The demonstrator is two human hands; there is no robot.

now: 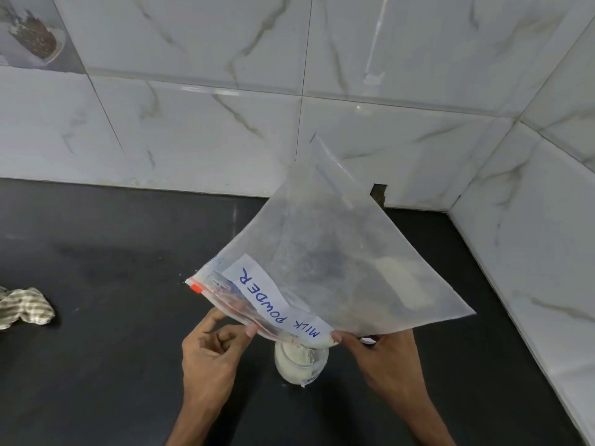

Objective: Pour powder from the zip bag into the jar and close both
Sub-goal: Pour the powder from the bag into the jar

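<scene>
Left hand (212, 349) pinches the zip bag (338, 246); right hand (386, 358) grasps its mouth above the jar (299, 365).

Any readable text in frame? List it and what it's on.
"MILK POWDER": blue handwriting on the white paper label stuck to the zip bag, upside down to the camera.
Blue print beside the zip strip: too blurred to read.
Small label on the jar: too small to read.
</scene>
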